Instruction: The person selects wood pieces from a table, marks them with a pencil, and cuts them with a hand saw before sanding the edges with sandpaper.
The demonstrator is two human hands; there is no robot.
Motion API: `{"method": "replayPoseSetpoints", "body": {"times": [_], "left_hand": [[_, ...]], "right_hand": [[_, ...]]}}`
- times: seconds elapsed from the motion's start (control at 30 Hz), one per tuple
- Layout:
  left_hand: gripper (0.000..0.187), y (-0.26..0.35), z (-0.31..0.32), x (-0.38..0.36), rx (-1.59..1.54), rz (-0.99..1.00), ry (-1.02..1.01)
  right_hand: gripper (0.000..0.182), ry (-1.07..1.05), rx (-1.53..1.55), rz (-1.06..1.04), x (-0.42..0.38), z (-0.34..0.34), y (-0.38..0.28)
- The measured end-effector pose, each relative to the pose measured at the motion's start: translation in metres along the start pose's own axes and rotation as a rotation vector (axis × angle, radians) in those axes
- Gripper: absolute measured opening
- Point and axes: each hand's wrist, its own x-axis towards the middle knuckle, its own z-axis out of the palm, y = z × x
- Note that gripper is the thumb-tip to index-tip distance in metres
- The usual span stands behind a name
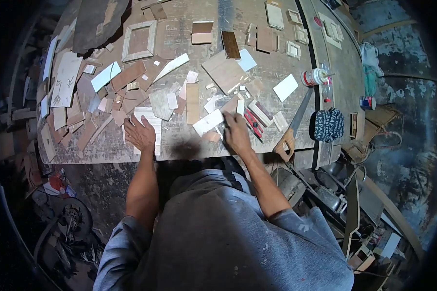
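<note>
My left hand [141, 133] lies with its fingers spread on a white grooved wooden piece [149, 116] near the table's front edge. My right hand [238, 133] is in shadow, its fingers curled down among small offcuts; whatever they may hold is hidden. Just left of it lies a white rectangular piece [208, 123]. A small white strip [240, 107] stands out at its fingertips. To its right are red-handled pliers [253, 123] and a dark-edged wooden block [260, 112]. A tan wooden strip [193, 103] lies between the hands.
Many wood scraps cover the table [179, 140]. A wooden frame [139, 41] lies at the back left. On the right are a handsaw [296, 123], a white-and-red can [314, 77], a clear bottle [327, 91] and a dark lettered cloth item [328, 125].
</note>
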Motion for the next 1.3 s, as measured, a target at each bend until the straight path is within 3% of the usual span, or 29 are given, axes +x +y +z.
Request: {"method": "replayPoseSetpoints", "body": {"times": [0.1, 0.2, 0.27, 0.33, 0.4, 0.47, 0.57, 0.67, 0.7, 0.73, 0.87, 0.9, 1.03, 1.3], "left_hand": [[0.056, -0.007, -0.008, -0.004, -0.137, 0.069, -0.019], [0.057, -0.01, -0.035, -0.026, -0.187, 0.194, 0.047], [0.053, -0.01, -0.045, -0.05, -0.233, 0.266, 0.076], [0.049, -0.009, -0.038, -0.075, -0.35, 0.424, -0.053], [0.047, 0.008, -0.03, -0.106, -0.512, 0.585, -0.283], [0.052, 0.038, -0.04, -0.133, -0.471, 0.757, -0.353], [0.056, 0.069, -0.052, -0.149, -0.344, 0.753, -0.427], [0.059, 0.064, -0.025, -0.147, -0.339, 0.736, -0.449], [0.054, 0.063, -0.027, -0.142, -0.334, 0.706, -0.435], [0.052, 0.062, -0.027, -0.136, -0.331, 0.718, -0.377], [0.044, 0.052, -0.031, -0.116, -0.294, 0.735, -0.233], [0.043, 0.049, -0.028, -0.11, -0.283, 0.733, -0.224], [0.042, 0.042, -0.036, -0.097, -0.27, 0.662, -0.194], [0.041, 0.006, -0.051, -0.083, -0.308, 0.367, -0.1]], "right_hand": [[0.033, -0.053, -0.261, -0.088, 0.009, 0.015, -0.01], [0.034, -0.078, -0.216, -0.088, 0.014, 0.012, 0.001], [0.026, -0.023, -0.127, -0.095, 0.006, 0.0, 0.006], [0.017, 0.122, 0.065, -0.105, -0.004, -0.001, 0.02], [0.014, 0.212, 0.198, 0.036, -0.013, 0.004, 0.03], [0.016, 0.239, 0.32, 0.19, -0.017, 0.007, 0.041], [0.018, 0.171, 0.529, 0.475, -0.026, -0.011, 0.029], [0.015, -0.059, 0.487, 0.392, -0.051, 0.003, 0.083], [0.019, -0.085, 0.597, 0.415, -0.062, -0.02, 0.045], [0.018, -0.182, 0.674, 0.415, -0.072, -0.014, 0.053], [0.023, -0.372, 0.359, 0.092, -0.089, 0.014, 0.058], [0.023, -0.295, 0.367, 0.027, -0.088, 0.021, 0.05], [0.022, -0.003, 0.179, 0.083, -0.061, 0.018, 0.024], [0.023, -0.05, -0.265, 0.116, -0.024, 0.033, -0.006]]}}
